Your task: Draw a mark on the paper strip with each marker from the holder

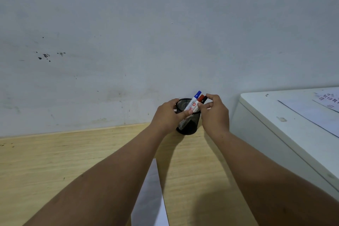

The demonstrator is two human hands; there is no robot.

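Black mesh holder (189, 125) with 3 markers (194, 101) is gripped by the left hand (169, 114), while the right hand (214, 112) fingers are pinched around the markers, far from the paper strip (150, 200).

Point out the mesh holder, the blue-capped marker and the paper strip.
mesh holder (189, 125): head view, on its front mesh wall below the fingers.
blue-capped marker (197, 94): head view, on its blue cap above the rim.
paper strip (150, 198): head view, on its bare middle between the forearms.

Black mesh holder (189, 121) — blue-capped marker (194, 101), red (200, 98), black (204, 99).
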